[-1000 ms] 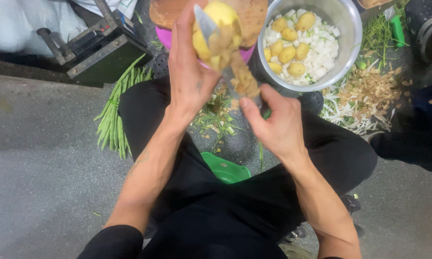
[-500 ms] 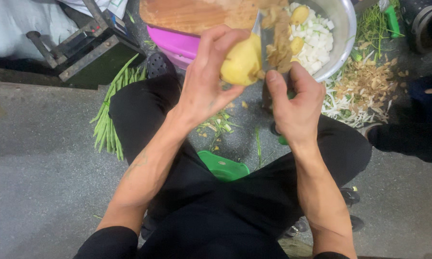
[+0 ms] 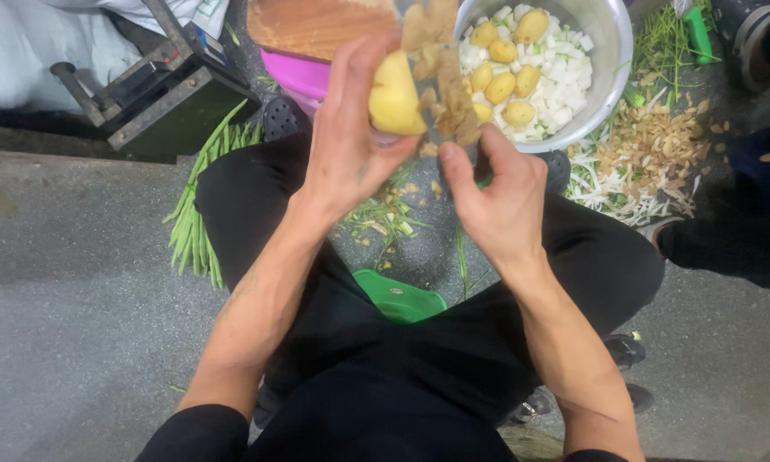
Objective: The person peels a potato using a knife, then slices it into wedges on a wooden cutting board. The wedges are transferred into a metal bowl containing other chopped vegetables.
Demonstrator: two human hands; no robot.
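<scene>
My left hand (image 3: pixel 344 145) grips a yellow potato (image 3: pixel 395 94), partly peeled, held up over my lap. My right hand (image 3: pixel 498 198) is just to its right, with the fingers closed on a knife (image 3: pixel 440 128) whose blade lies against the potato. Brown peel (image 3: pixel 453 94) clings to the blade and hides most of it. Both hands are in front of a metal bowl (image 3: pixel 611 60) holding several peeled potatoes (image 3: pixel 500 85) and white diced pieces.
A wooden board (image 3: pixel 316 26) rests on a pink basin (image 3: pixel 295 77) beside the bowl. Long green beans (image 3: pixel 195 218) lie on the floor at left, and a heap of peelings (image 3: pixel 650 158) at right. I sit on a green stool (image 3: pixel 399 297). A black metal frame (image 3: pixel 158 90) stands at upper left.
My right hand came up from my lap to meet the potato. Both hands have since dropped slightly, with the potato turned and more peel hanging off the blade.
</scene>
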